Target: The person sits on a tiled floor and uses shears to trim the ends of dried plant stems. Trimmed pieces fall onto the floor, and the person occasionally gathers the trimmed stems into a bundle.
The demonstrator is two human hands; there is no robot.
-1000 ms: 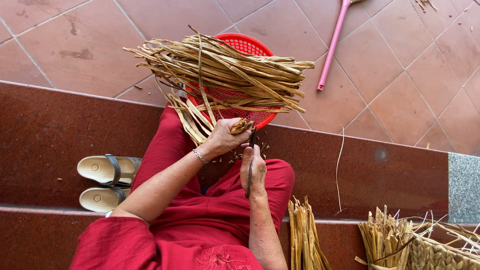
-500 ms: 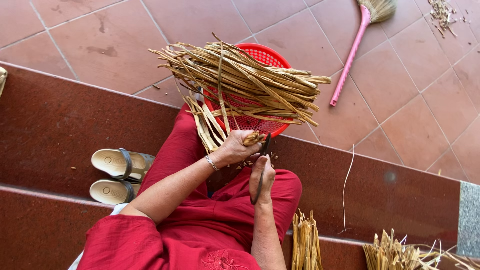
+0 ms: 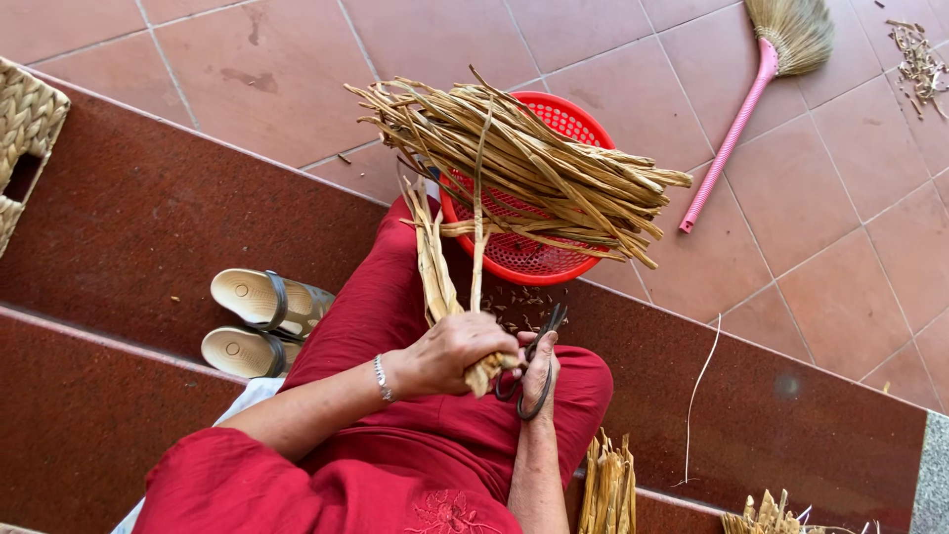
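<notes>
On red stone steps (image 3: 129,227) | tiled floor (image 3: 840,297) | left hand (image 3: 450,351) grips straw (image 3: 435,277)

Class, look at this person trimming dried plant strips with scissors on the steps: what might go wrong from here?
1. The scissors in the right hand work right beside the left hand gripping the strips; a slip might nick its fingers.
2. The long bundle lies loosely across the red basket and overhangs its rim; a nudge might tip it onto the tiles.

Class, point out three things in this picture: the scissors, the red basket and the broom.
scissors (image 3: 539,381): head view, on the dark handle loop.
red basket (image 3: 519,259): head view, on its inner mesh wall.
broom (image 3: 727,148): head view, on the pink handle.
</notes>
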